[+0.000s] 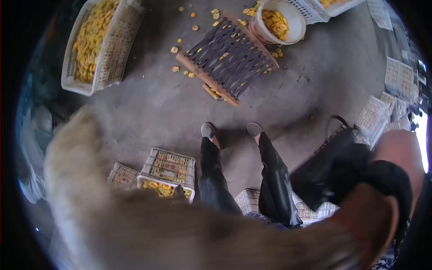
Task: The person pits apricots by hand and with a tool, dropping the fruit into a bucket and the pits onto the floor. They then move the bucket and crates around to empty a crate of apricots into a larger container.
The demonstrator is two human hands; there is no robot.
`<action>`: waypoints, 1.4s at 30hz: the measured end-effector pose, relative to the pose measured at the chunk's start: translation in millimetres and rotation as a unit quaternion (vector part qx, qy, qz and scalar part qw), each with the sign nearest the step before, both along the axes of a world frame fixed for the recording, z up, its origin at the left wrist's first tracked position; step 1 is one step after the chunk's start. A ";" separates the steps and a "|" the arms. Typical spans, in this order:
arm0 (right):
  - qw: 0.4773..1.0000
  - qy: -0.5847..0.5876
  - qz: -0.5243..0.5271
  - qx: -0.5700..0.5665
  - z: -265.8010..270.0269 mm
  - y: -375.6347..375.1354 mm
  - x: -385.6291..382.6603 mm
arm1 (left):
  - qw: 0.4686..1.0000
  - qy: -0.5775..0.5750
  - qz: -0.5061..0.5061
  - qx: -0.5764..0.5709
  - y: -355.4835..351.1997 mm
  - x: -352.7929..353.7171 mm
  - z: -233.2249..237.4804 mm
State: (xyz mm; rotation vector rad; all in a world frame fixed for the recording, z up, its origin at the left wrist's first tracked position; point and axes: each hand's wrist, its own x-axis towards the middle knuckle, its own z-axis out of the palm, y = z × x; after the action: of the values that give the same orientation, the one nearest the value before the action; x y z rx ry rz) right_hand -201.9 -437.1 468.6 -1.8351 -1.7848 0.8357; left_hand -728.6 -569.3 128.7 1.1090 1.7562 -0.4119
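Note:
My right hand, in a fuzzy beige glove, fills the bottom of the view very near the camera and reaches across to the left. Motion blur smears its fingers, so what it may hold does not show. A black strap wraps the right wrist, with a blurred black box-shaped device beside it. My left hand is out of view. Beyond my feet is a low stool with wooden side rails and a seat of woven black strips. Behind the glove, a white crate shows yellow-orange fruit pieces at its open side.
A large white crate of yellow fruit pieces stands at upper left. A white bucket holds more, behind the stool. Loose pieces lie on the concrete floor. Stacked crates line the right; others sit by my legs.

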 end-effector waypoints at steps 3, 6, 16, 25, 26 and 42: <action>1.000 0.007 0.009 0.014 -2.7 -9.2 -20.0 | 0.998 -0.032 -0.039 0.024 53.1 18.6 -15.9; 0.984 0.132 0.092 0.075 -54.7 -3.7 18.2 | 0.993 -0.066 -0.071 0.067 124.5 80.8 -33.4; 0.895 -0.314 -0.305 -0.089 -352.8 -67.0 186.5 | 0.844 -0.154 -0.325 0.398 207.9 306.7 -27.8; 0.910 -0.014 -0.380 -0.165 -441.7 -113.3 196.5 | 0.601 -0.257 -0.583 0.482 228.5 644.0 -34.6; 0.900 0.026 -0.405 -0.160 -434.5 -111.8 197.5 | 0.551 -0.280 -0.653 0.438 229.4 662.3 -41.5; 0.891 -0.038 -0.430 -0.140 -431.9 -109.7 200.9 | 0.427 -0.252 -0.851 0.174 251.6 729.5 -98.4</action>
State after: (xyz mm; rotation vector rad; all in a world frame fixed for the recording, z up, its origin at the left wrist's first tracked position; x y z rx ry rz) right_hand -1.0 -546.9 36.7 -2.5366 -0.7125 0.6651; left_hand 0.9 -317.7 30.3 2.6684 -0.4933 -0.7067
